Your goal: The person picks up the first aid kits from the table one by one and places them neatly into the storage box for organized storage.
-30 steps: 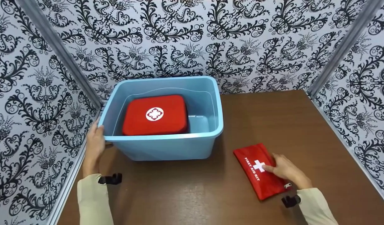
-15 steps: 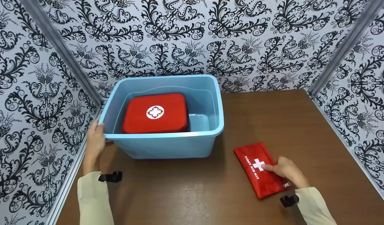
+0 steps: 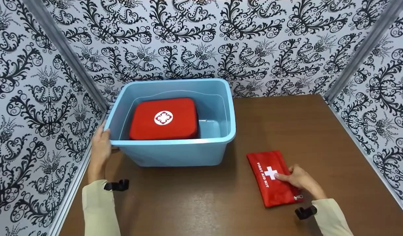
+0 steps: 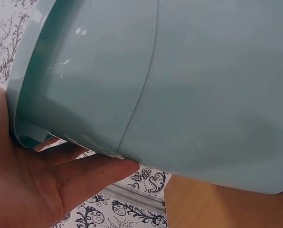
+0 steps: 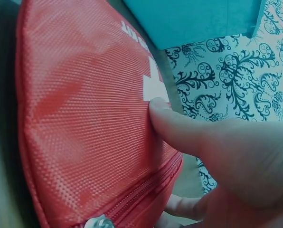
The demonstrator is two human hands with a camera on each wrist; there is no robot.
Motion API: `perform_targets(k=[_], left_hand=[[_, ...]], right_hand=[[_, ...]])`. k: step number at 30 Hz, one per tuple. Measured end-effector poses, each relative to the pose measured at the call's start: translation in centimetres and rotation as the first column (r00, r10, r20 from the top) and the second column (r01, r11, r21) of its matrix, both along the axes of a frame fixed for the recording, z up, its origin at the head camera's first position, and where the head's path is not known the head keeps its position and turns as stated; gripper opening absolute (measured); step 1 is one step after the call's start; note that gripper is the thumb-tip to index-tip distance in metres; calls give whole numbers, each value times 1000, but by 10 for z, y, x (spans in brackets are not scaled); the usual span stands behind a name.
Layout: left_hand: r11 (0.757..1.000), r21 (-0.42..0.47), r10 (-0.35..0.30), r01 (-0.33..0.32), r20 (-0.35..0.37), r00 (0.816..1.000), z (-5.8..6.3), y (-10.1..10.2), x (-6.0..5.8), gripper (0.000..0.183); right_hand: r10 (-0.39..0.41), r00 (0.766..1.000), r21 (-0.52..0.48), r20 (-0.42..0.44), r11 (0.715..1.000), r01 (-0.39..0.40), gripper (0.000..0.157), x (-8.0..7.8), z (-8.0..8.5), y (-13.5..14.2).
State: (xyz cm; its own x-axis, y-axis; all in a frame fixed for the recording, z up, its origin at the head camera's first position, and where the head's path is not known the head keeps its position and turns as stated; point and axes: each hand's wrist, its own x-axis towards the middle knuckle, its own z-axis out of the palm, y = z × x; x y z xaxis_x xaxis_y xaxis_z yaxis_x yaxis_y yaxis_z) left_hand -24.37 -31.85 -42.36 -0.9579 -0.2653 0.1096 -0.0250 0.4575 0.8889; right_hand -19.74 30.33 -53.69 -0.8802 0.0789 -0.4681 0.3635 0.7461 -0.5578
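My left hand [image 3: 101, 144] grips the left end of a light blue plastic bin [image 3: 172, 153] at its front corner. In the left wrist view, the fingers [image 4: 94, 178] reach below the rim along the outer wall. A red hard-shell first aid case [image 3: 149, 124], marked with a white cross in a circle, lies inside the bin, toward its left side. My right hand [image 3: 301, 180] pinches the right edge of a flat red zippered first aid pouch [image 3: 277, 191]. Its thumb [image 5: 172, 121] presses beside the white cross, and the other fingers are mostly hidden beneath the pouch.
The brown tabletop [image 3: 188, 200] runs under everything. A patterned back wall [image 3: 201, 49] rises behind the bin, with side walls left and right. Inside the bin, bare floor [image 3: 209, 129] shows right of the red case.
The pouch has turned slightly, its near end swinging left. My right fingers have slipped from its top around the right edge, thumb still on top. The left hand and bin have hardly moved.
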Motion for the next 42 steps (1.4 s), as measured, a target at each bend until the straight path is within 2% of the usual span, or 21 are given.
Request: perform_targets(k=[3, 9, 11, 19, 23, 25, 29, 36, 42], left_hand=[[1000, 6, -7, 7, -2, 1000, 0, 0, 0, 49], [1000, 13, -18, 18, -16, 1000, 1, 0, 1, 49], [1000, 18, -21, 21, -12, 1000, 1, 0, 2, 49], [998, -47, 47, -48, -11, 999, -1, 0, 2, 48], [998, -44, 41, -42, -12, 999, 0, 0, 2, 49], [998, -45, 39, -40, -18, 999, 0, 0, 2, 49], [998, -43, 42, -43, -25, 999, 0, 1, 1, 48], [999, -46, 26, -27, -22, 999, 0, 1, 0, 49], [999, -42, 24, -25, -23, 999, 0, 1, 0, 49]], right_hand=[[38, 999, -62, -11, 997, -39, 80, -1, 1, 5], [59, 998, -215, -13, 975, -60, 80, 3, 5, 15], [73, 997, -235, -25, 969, -76, 77, 5, 5, 16], [97, 993, -363, -63, 925, -113, 76, 7, -1, 20], [98, 989, -359, -112, 924, -132, 73, 7, 1, 20], [75, 988, -364, -133, 924, -119, 73, 7, 3, 19], [-24, 984, -396, -178, 917, -49, 69, 6, 11, 17], [-152, 946, -400, -286, 916, 26, 60, 5, 18, 19], [-208, 916, -367, -344, 927, 72, 59, 5, 24, 17]])
